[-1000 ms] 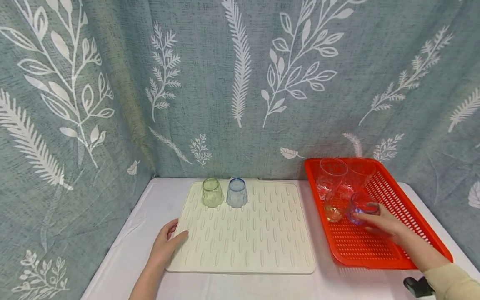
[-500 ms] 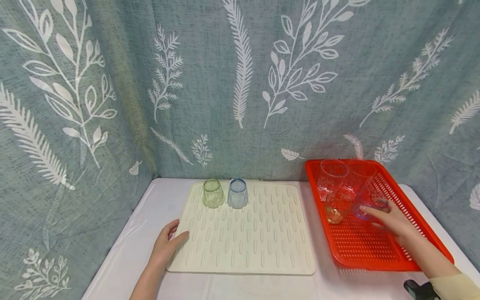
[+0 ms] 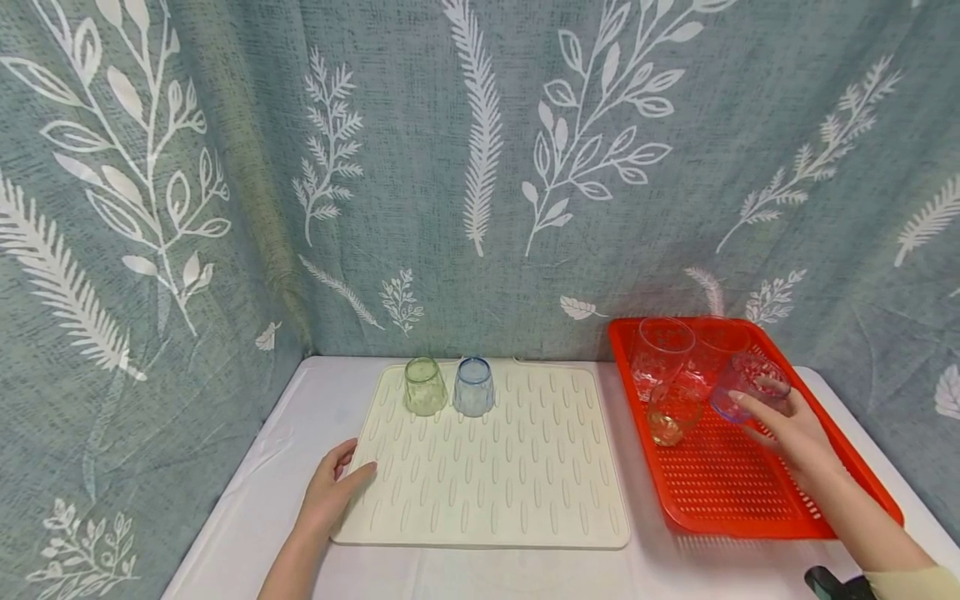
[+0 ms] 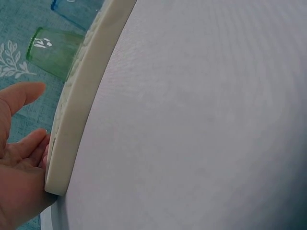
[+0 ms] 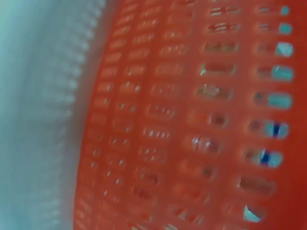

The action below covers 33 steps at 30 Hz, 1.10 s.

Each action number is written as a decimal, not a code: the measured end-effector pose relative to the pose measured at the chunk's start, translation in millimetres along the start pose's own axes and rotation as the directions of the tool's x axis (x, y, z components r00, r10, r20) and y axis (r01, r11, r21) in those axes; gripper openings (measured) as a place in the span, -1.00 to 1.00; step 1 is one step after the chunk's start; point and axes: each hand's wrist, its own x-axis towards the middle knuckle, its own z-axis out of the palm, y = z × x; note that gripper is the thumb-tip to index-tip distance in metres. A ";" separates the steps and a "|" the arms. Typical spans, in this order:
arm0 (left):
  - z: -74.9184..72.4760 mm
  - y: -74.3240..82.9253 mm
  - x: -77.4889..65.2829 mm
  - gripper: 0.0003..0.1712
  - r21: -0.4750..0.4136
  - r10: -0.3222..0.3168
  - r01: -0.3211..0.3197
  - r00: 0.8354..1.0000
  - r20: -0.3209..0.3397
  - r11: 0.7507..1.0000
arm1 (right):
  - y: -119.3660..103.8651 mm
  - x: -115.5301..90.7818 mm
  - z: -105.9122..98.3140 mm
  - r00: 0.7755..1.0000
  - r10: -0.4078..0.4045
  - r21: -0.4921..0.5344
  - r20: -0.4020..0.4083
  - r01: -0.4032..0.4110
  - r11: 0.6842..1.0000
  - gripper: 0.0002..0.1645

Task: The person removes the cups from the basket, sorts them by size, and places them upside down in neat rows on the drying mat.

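My right hand (image 3: 795,429) grips a purple-tinted drinking glass (image 3: 737,387), tilted within the red basket (image 3: 723,496). Left of it in the basket leans a yellow-tinted glass (image 3: 666,425). My left hand (image 3: 330,487) lies at the left edge of the cream drying mat (image 3: 480,479), thumb and fingers apart and holding nothing. At the mat's back edge stand a green glass (image 3: 425,389) and a blue glass (image 3: 474,389), narrow ends up. The left wrist view shows the hand (image 4: 21,158) beside the mat's edge (image 4: 81,115). No fingers appear in the right wrist view, only blurred basket slots (image 5: 163,110).
Clear tall glasses, one of them here (image 3: 660,358), stand at the back of the basket. A patterned green curtain (image 3: 420,208) hangs behind and along both sides of the white table (image 3: 262,500). Near the front right lies a dark object (image 3: 832,583), partly cut off.
My right hand has moved back and to the right with the purple-tinted glass, which has risen and tipped over. My left hand and the glasses on the mat stay put.
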 end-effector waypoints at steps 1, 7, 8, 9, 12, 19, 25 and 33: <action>-0.1 -0.2 0.0 -0.16 -0.001 0.001 -0.001 1.000 0.000 1.000 | -1.4 -1.8 1.9 1.000 0.000 0.034 -0.004 0.001 0.999 -0.05; -0.3 -1.1 -0.4 -0.16 -0.008 0.001 -0.001 1.000 -0.001 1.000 | -9.6 -13.9 15.7 0.998 -0.056 0.213 -0.004 0.056 0.975 -0.42; -0.2 -1.1 -0.4 -0.16 -0.008 0.000 0.000 1.000 -0.002 1.000 | -11.0 -15.9 18.0 0.998 -0.070 0.234 0.000 0.068 0.970 -0.45; -0.2 -1.0 -0.6 -0.16 -0.010 0.000 0.000 1.000 -0.002 1.000 | -12.5 -18.0 20.5 0.996 -0.085 0.247 0.002 0.082 0.966 -0.46; -0.2 -0.7 -1.2 -0.17 -0.015 0.000 0.000 1.000 -0.002 1.000 | -17.0 -23.0 28.0 0.993 -0.115 0.282 0.014 0.107 0.953 -0.47; -1.2 0.0 -1.4 -0.18 -0.018 0.005 -0.005 1.000 -0.002 1.000 | -27.2 -33.5 46.6 0.988 -0.147 0.258 0.048 0.130 0.957 -0.51; -1.0 -0.2 -0.3 -0.19 -0.015 0.004 -0.004 1.000 -0.005 1.000 | -33.6 -40.9 64.7 0.984 -0.152 0.218 0.098 0.128 0.968 -0.46; -1.0 -0.6 -0.7 -0.20 -0.009 0.009 -0.009 1.000 -0.012 1.000 | -38.4 -50.5 90.2 0.972 -0.172 0.197 0.158 0.140 0.970 -0.39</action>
